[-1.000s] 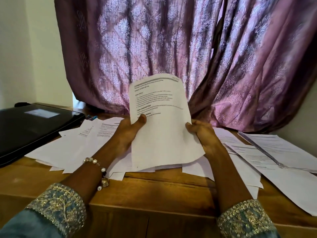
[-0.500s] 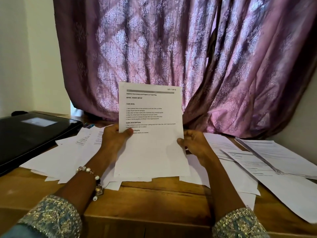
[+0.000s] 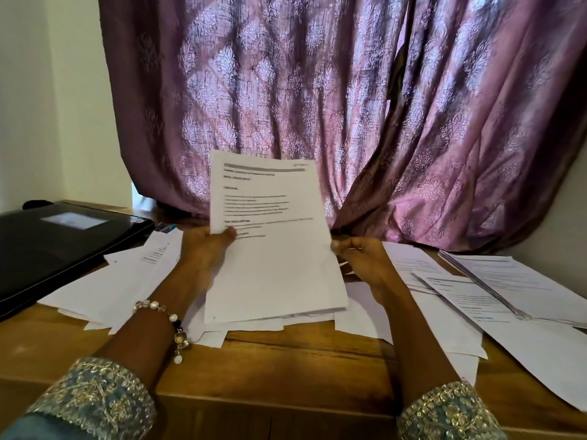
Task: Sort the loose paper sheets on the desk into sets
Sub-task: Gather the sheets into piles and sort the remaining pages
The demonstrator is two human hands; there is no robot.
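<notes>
1. The printed lines on the held white paper sheet (image 3: 273,249) are blurred – only a grey bar at the top and a bold heading halfway down can be made out. Its lower edge hides part of the pile beneath, and whether one sheet or several are held cannot be told for certain, though a second edge shows at the bottom right.
2. The loose white paper sheets (image 3: 120,281) spread on the brown wooden tabletop (image 3: 286,360) overlap, so their number is unclear; those at the right run out of view.
3. The black flat case (image 3: 57,246) at the left is cut off by the edge of the view.
4. The held sheet stands nearly upright above the middle of the tabletop, long axis vertical, top leaning slightly away, printed face toward the person.
5. The left hand (image 3: 206,252) pinches the sheet's left edge, thumb on the front; its wrist carries a pearl bead bracelet (image 3: 168,322).
6. The right hand (image 3: 359,258) sits at the sheet's right edge, fingers curled – whether its grip grasps the paper or is released I cannot tell.
7. A purple patterned curtain (image 3: 317,106) hangs behind.
</notes>
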